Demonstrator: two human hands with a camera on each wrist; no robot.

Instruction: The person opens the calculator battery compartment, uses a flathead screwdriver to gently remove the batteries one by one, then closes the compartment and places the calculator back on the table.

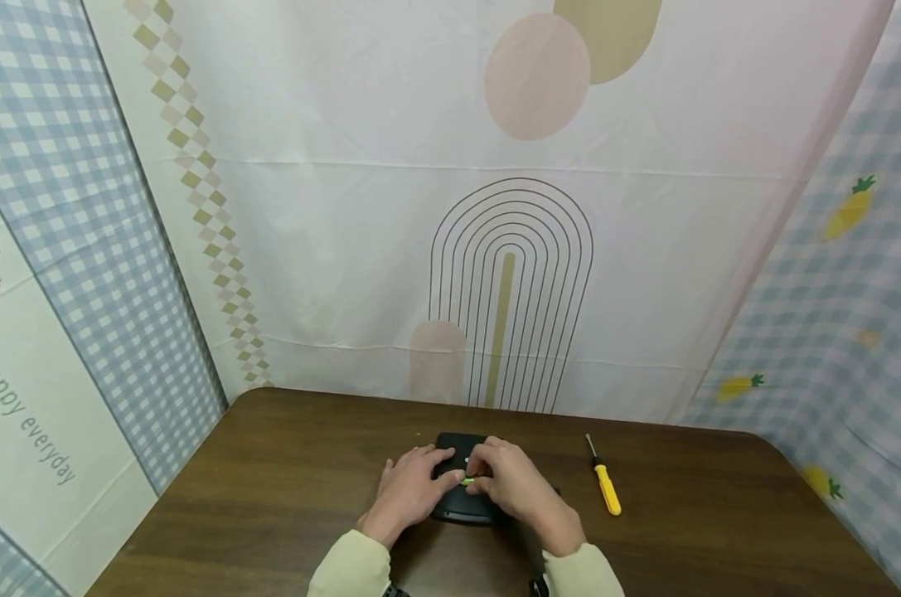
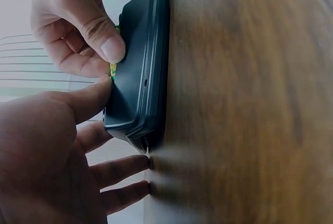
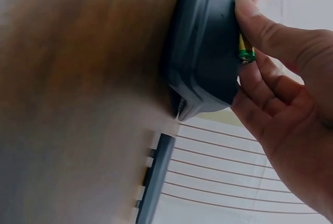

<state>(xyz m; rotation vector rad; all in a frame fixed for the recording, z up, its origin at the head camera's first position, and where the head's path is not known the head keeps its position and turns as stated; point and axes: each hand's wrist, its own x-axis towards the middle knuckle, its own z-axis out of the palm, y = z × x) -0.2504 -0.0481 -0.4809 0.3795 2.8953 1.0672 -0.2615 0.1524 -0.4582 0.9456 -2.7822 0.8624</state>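
Sleeves (image 1: 353, 564), fingers (image 3: 268, 31), cylindrical battery (image 3: 246, 55), plastic case (image 3: 216, 42)

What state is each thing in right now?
Black device: lying flat on the table
Green-and-yellow battery: pinched at the device's upper face; fully seated or not, can't tell
Yellow-handled screwdriver: lying loose, untouched
Black tabbed strip: on the table, apart from the device
Left hand: fingers spread at the device, thumb at the battery
Right hand: pinches the battery

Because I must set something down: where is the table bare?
The table is bare between its left edge and the left hand, and right of the screwdriver. Crowded: the middle, with device, right hand and black strip.
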